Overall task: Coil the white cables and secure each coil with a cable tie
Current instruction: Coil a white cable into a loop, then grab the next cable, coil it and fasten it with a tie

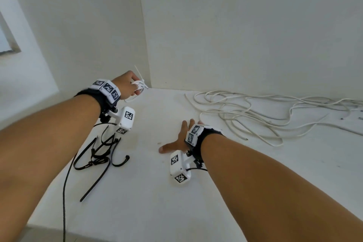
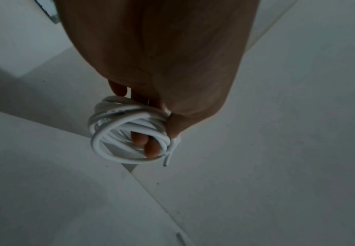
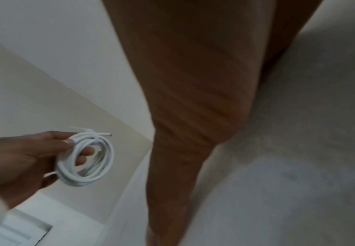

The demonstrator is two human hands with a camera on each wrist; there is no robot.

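Observation:
My left hand (image 1: pixel 128 84) holds a small white cable coil (image 1: pixel 137 89) near the back left corner of the white surface. A white cable tie (image 1: pixel 139 75) binds the coil, its tail sticking up. In the left wrist view the coil (image 2: pixel 128 133) has two fingertips through its loop. The right wrist view shows the same coil (image 3: pixel 88 159) in the left hand (image 3: pixel 25 159). My right hand (image 1: pixel 179 139) lies spread and open, holding nothing, on the surface (image 1: pixel 157 192). A loose tangle of white cable (image 1: pixel 255 112) lies right of it.
A bunch of black cable ties (image 1: pixel 100 153) lies on the left of the surface under my left wrist. A thin black cord (image 1: pixel 64 192) hangs over the front edge. White walls close in behind, meeting at a corner (image 1: pixel 145 45).

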